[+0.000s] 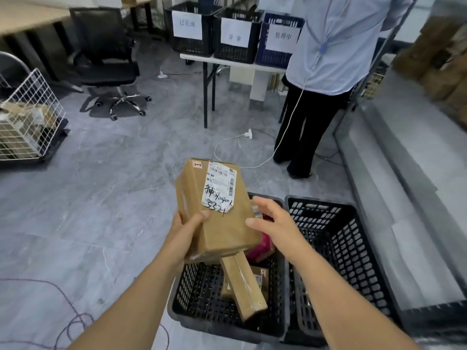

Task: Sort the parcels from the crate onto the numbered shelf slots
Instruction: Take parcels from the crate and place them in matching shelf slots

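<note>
My left hand (188, 229) grips a brown cardboard parcel (222, 231) with a white shipping label, held above the black crate (192, 296) on the floor. Thumb on top, fingers under its left side. My right hand (271, 218) hovers open beside the parcel's right edge, fingers spread, not clearly touching. Inside the crate lie a long thin brown box (246, 286), a pink parcel (262, 248) and a small box (261, 277). A second black crate (348, 243) stands to the right. The grey shelf (394, 173) runs along the right.
A person in a light shirt (326, 41) stands ahead by a folding table (227, 62) with three labelled baskets. An office chair (111, 59) and a wire cart (27, 117) of parcels are at left. Cables (240, 145) lie on the floor.
</note>
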Available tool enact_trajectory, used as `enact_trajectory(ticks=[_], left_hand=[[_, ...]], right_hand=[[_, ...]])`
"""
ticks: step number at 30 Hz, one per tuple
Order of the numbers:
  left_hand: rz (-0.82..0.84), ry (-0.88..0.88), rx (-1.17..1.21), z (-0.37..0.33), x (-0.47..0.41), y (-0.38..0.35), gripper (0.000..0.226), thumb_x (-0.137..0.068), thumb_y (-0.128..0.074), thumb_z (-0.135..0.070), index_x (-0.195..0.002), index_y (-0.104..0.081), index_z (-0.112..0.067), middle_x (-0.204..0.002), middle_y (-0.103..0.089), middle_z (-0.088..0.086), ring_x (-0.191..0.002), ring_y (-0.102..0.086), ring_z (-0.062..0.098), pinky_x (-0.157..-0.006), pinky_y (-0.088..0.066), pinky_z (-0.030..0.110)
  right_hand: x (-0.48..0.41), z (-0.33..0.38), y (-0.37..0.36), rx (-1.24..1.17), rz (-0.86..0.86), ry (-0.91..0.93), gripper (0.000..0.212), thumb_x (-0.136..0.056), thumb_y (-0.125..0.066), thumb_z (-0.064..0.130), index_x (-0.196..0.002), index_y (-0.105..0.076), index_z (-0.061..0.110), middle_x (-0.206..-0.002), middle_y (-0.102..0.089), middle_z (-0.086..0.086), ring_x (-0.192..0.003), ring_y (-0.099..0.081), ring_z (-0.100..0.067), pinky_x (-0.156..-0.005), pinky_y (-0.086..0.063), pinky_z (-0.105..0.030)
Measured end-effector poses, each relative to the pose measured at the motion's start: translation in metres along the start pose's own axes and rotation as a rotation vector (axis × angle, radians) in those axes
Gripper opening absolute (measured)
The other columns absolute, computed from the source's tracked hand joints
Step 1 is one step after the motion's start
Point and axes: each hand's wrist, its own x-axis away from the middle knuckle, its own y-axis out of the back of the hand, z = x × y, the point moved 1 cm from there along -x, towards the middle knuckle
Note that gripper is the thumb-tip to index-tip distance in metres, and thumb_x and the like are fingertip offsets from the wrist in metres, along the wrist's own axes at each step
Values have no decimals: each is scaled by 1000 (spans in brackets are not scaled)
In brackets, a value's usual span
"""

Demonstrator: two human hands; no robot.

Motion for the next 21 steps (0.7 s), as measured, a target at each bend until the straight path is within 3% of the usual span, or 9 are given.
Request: enact_trajectory(ticks=[2, 4, 7, 9, 12, 16, 18, 21], left_hand=[[74, -31, 8, -4, 4, 2, 60, -76, -66, -52, -127, -45, -27, -117, -62, 0, -98, -63, 18, -58, -51, 29], [152, -53, 9, -5, 8, 3, 70, -68, -63, -56, -130, -46, -28, -123, -62, 0, -105, -61, 19, -69, -52, 34], [285, -108, 75, -10, 16, -1, 75, -61, -63, -55, -130, -51, -28, -124, -64, 3, -112, -61, 23, -84, -53, 42], [363, -138, 106, -13, 19, -4, 82, -58, -63, -54, -131, -52, -20, -124, -65, 7, -113, -60, 26, -84, -54, 40], [461, -149, 103, -20, 22, -11, 81, -57, -64, -53, -130, -53, -18, -123, -65, 9, -107, -63, 25, -80, -56, 40], [543, -112, 10, -26, 20, -26, 79, -60, -67, -58, -132, -53, -27, -129, -60, 10, -114, -58, 30, -92, -49, 54], [619, -119, -63, -27, 23, -38, 83, -61, -71, -61, -135, -47, -34, -131, -59, 5, -116, -58, 27, -87, -53, 49], [673, -156, -134, -26, 30, -60, 85, -56, -77, -55, -133, -47, -38, -123, -65, -7, -115, -60, 18, -99, -47, 44]], right_hand=[[6, -3, 10, -83, 61, -96, 87, -66, -76, 41, -143, -37, 34, -141, -38, 13, -133, -37, -9, -108, -35, -35], [13, -7, 15, -206, 134, -166, 106, -57, -78, 44, -149, -26, 32, -146, -38, 8, -131, -43, -13, -109, -37, -39], [26, -8, 16, -296, 238, -195, 99, -54, -78, 41, -143, -34, 34, -133, -57, 4, -112, -61, -15, -90, -50, -34], [34, -7, 15, -319, 260, -200, 92, -53, -76, 38, -137, -39, 34, -125, -62, 5, -104, -65, -13, -79, -51, -28], [43, -10, 20, -361, 182, -168, 93, -54, -78, 33, -138, -38, 28, -123, -64, -2, -105, -65, -19, -84, -53, -35], [60, -10, 35, -351, -2, -83, 99, -52, -79, 32, -141, -37, 27, -120, -66, -9, -103, -67, -22, -82, -53, -35], [71, -8, 45, -371, -90, -41, 102, -51, -80, 31, -143, -36, 29, -123, -63, -12, -103, -67, -22, -79, -53, -32], [90, -1, 62, -355, -166, 12, 102, -52, -81, 32, -142, -35, 33, -125, -61, -12, -106, -66, -20, -80, -54, -30]])
